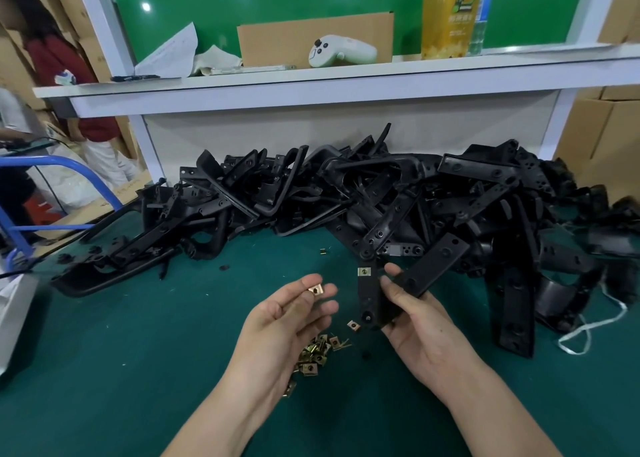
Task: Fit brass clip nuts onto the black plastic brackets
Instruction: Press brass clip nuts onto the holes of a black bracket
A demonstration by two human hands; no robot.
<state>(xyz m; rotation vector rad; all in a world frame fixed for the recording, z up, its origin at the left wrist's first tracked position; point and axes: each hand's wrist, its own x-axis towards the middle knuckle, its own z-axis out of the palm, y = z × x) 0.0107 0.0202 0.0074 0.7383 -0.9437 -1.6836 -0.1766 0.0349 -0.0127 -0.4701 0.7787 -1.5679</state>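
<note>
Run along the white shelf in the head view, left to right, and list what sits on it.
paper sheet → crumpled cloth → white controller → yellow bottle → clear bottle

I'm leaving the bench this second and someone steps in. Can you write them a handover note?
The left grip pinches one loose nut. The right grip holds a bracket over the mat.
Under the left grip lie spare nuts, heaped on the mat; the bracket pile sits behind.
Done: one fitted nut on the held bracket's top end.
Left: probably fit the pinched nut to that bracket, then work through the pile.
</note>
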